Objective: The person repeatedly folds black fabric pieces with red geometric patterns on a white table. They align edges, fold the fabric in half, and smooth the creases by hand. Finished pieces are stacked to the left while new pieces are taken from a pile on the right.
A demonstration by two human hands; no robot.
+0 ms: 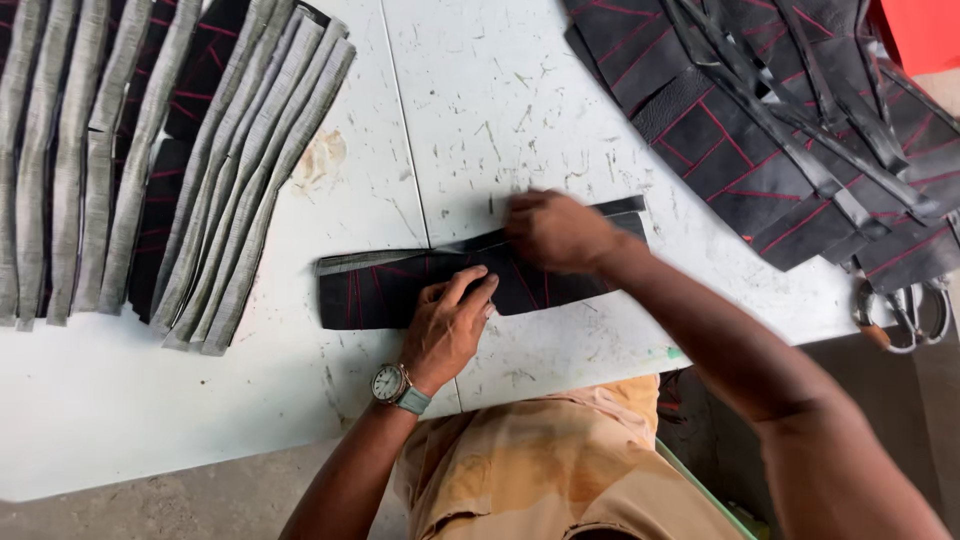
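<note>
Nearest the camera are the person's tan-clad lap (560, 470) and two forearms reaching up to a white table (130, 400). The left hand (450, 325), with a watch (390, 383) at its wrist, lies flat with fingers spread, pressing down a black panel (365, 290) with red stitch lines at the table's centre. At about two o'clock from it, the right hand (555, 230) is bunched over the panel's upper edge where a narrow strip (400, 258) runs along it; whether it pinches the strip cannot be told, as the fingers are blurred. To do this well, I judge the left palm should keep the panel from sliding while the right keeps the strip flush with the edge, smoothing from the middle outward. At ten o'clock, well apart, lies a fanned stack of grey strips (230, 180) over more black pieces. At one to two o'clock a pile of black panels (760, 130) crowds the table's right end, near the working panel's right tip. Scissors (905, 315) lie at three o'clock, partly under that pile.
</note>
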